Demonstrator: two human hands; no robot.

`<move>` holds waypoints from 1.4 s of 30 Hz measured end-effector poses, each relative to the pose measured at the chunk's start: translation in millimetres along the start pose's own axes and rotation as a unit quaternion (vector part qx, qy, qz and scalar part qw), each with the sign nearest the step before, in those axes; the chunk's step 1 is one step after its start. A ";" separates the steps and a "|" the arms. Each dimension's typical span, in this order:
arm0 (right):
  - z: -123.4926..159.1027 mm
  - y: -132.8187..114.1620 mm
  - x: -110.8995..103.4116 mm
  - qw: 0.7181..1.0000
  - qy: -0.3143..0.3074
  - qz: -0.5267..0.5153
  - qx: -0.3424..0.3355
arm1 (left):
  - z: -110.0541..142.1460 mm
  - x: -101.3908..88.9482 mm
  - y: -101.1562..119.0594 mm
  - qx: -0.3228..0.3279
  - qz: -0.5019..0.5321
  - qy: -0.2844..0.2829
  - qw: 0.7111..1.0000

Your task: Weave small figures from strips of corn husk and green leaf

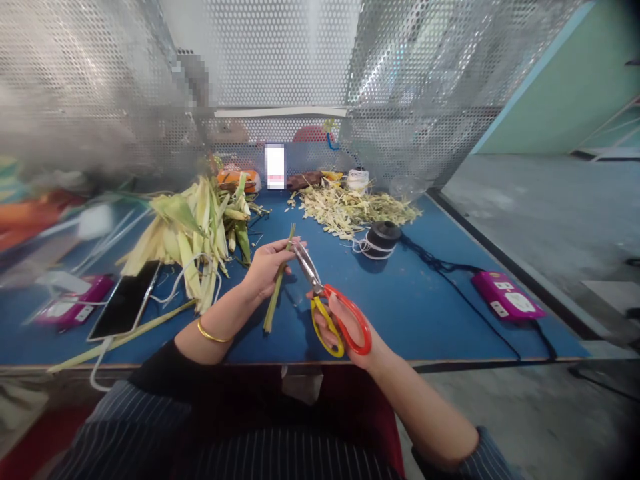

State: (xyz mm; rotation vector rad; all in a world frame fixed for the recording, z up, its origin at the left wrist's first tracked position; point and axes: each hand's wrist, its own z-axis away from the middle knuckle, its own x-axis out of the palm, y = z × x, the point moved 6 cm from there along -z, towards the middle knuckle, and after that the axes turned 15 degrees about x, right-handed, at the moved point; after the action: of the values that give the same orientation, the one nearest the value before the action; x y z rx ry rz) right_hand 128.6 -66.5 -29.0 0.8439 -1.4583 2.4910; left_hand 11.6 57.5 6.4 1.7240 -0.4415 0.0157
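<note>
My left hand (pixel 267 268) is closed around a narrow bundle of green corn husk strips (pixel 275 301), held slanting over the blue table. Its trimmed-looking upper end pokes out above my fingers. In my right hand (pixel 350 328) is a pair of scissors (pixel 317 291) with one red and one yellow handle loop, my fingers through the loops. The metal blades point up and left, their tips at the bundle by my left fingertips. Whether the blades are closed on the strips I cannot make out.
A pile of pale corn husks (pixel 193 230) lies left, beside a phone (pixel 127 300) with a white cable. Cut husk scraps (pixel 345 207) cover the back right. A black spool (pixel 383 240) wound with white string and a purple power strip (pixel 507 295) with black cord sit right.
</note>
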 end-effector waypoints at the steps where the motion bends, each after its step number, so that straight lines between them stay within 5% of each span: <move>1: 0.4 -0.3 0.1 1.000 0.001 0.001 -0.001 | 0.1 0.1 0.1 -0.003 0.003 0.003 1.000; 42: -8.5 -2.4 1.9 0.999 0.041 -0.013 -0.017 | 2.1 0.6 -9.7 -0.006 -0.032 -0.012 0.999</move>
State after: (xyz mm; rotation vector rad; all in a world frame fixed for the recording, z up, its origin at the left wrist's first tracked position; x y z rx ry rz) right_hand 124.6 -58.5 -29.4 0.7413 -1.4498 2.4442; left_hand 14.6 56.7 -3.0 1.7281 -0.4036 -0.0543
